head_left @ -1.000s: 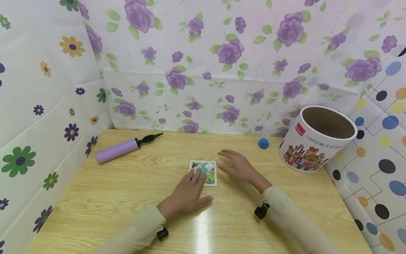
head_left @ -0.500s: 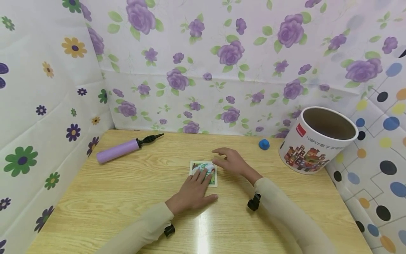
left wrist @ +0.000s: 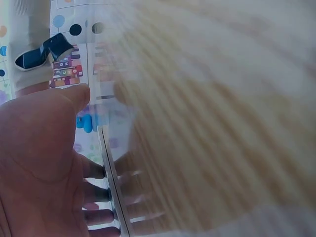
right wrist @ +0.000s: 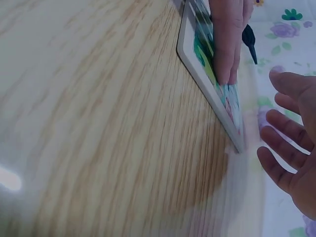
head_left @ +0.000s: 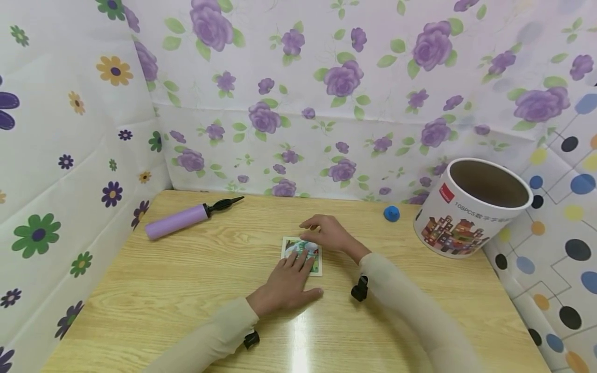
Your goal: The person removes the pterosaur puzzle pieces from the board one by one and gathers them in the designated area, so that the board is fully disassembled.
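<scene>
A small square picture board (head_left: 316, 265) with a pale frame and a colourful scene lies flat on the table. The straight fingers of my left hand (head_left: 288, 286) rest on its lower part, covering some of the picture. In the left wrist view, that hand's fingertips touch the face of the board (left wrist: 112, 185), seen edge-on. My right hand (head_left: 328, 233) is over the board's upper right corner, fingers loosely bent. The right wrist view shows a gap between the right hand (right wrist: 296, 133) and the board (right wrist: 205, 64); nothing is in its grasp.
A lilac hand pump (head_left: 178, 223) with a black nozzle lies at the back left of the wooden table (head_left: 186, 290). Toward the back right are a small blue object (head_left: 392, 213) and a large white printed bucket (head_left: 466, 223). Patterned cloths hang behind and at both sides.
My right hand has moved left, from beside the board to over its upper right corner. My left hand has slid slightly right, its fingers staying on the board.
</scene>
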Demonstrator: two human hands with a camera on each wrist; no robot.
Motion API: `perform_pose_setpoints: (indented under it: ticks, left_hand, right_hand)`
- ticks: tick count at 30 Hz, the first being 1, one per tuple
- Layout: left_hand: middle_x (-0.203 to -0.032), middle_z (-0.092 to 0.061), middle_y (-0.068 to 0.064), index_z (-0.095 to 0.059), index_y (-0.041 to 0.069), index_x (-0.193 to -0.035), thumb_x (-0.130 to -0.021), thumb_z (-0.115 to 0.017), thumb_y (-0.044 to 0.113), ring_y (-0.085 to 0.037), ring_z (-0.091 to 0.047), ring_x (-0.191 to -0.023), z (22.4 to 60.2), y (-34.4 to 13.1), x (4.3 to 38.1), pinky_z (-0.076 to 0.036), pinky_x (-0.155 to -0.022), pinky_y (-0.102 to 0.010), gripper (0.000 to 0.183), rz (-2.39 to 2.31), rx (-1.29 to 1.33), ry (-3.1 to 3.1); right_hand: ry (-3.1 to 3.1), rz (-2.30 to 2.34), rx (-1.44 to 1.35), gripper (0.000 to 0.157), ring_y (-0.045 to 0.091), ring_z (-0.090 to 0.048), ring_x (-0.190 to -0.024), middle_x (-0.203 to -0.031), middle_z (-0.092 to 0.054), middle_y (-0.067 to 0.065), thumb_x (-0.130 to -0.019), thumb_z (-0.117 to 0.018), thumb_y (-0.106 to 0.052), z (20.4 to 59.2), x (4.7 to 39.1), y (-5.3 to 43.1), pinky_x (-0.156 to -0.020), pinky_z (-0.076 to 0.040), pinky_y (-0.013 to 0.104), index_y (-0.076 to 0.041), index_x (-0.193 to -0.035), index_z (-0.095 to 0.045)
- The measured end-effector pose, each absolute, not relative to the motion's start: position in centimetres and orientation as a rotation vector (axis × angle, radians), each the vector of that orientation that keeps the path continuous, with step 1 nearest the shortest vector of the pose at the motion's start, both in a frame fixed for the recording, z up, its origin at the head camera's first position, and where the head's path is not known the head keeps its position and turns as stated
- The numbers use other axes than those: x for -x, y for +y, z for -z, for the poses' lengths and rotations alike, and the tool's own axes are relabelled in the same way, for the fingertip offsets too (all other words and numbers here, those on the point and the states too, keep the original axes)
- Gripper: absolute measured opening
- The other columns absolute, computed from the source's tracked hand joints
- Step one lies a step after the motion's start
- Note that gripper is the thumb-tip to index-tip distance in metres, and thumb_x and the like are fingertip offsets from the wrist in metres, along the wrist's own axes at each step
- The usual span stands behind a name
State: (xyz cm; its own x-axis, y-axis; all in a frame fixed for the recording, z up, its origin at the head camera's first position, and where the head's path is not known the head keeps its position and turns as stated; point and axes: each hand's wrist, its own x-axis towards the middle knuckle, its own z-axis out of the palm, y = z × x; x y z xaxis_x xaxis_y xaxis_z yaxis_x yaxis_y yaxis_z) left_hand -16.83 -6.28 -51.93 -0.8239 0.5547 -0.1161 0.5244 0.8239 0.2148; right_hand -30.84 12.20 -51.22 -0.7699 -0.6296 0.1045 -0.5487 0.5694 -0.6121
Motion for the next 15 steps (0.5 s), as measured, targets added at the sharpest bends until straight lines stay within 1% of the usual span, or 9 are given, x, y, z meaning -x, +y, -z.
perform_pose_setpoints:
  ticks: [7, 9, 14, 15]
  left_hand:
    - [-0.169, -0.017, -0.019, -0.022, 0.005, -0.163, -0.102, -0.038, 0.068, -0.04, -0.019, -0.155, 51.9, -6.4, 16.6, -0.026, -0.121, -0.056, 0.09, -0.251, -0.863, 2.83]
    - [-0.169, -0.016, -0.019, -0.02, 0.005, -0.163, -0.101, -0.036, 0.07, -0.039, -0.017, -0.155, 51.9, -6.4, 16.5, -0.025, -0.121, -0.055, 0.091, -0.232, -0.86, 2.825]
    - [-0.17, -0.014, -0.017, -0.017, 0.006, -0.164, -0.101, -0.034, 0.071, -0.037, -0.013, -0.156, 52.1, -6.4, 16.5, -0.023, -0.123, -0.054, 0.092, -0.21, -0.851, 2.811]
    - [-0.17, -0.014, -0.017, -0.017, 0.006, -0.164, -0.101, -0.035, 0.071, -0.038, -0.013, -0.156, 52.1, -6.4, 16.5, -0.022, -0.123, -0.054, 0.092, -0.219, -0.85, 2.812]
  right_hand:
    - [2.643, 0.978, 1.055, 0.036, 0.013, -0.066, -0.099, -0.113, -0.073, -0.002, -0.094, -0.076, -0.035, 51.7, 30.9, 10.4, -0.087, -0.056, 0.036, -0.012, -0.121, -0.076]
    - [2.642, 0.961, 1.077, 0.035, 0.011, -0.066, -0.096, -0.11, -0.074, -0.003, -0.092, -0.078, -0.034, 51.8, 30.9, 10.0, -0.086, -0.056, 0.034, -0.011, -0.119, -0.077]
    - [2.65, 0.915, 1.074, 0.03, 0.007, -0.064, -0.09, -0.104, -0.072, -0.005, -0.09, -0.08, -0.035, 52.2, 30.9, 9.3, -0.081, -0.055, 0.029, -0.015, -0.114, -0.079]
    - [2.648, 0.908, 1.071, 0.03, 0.007, -0.063, -0.09, -0.104, -0.072, -0.005, -0.09, -0.08, -0.036, 52.3, 31.0, 9.2, -0.08, -0.054, 0.029, -0.016, -0.113, -0.08]
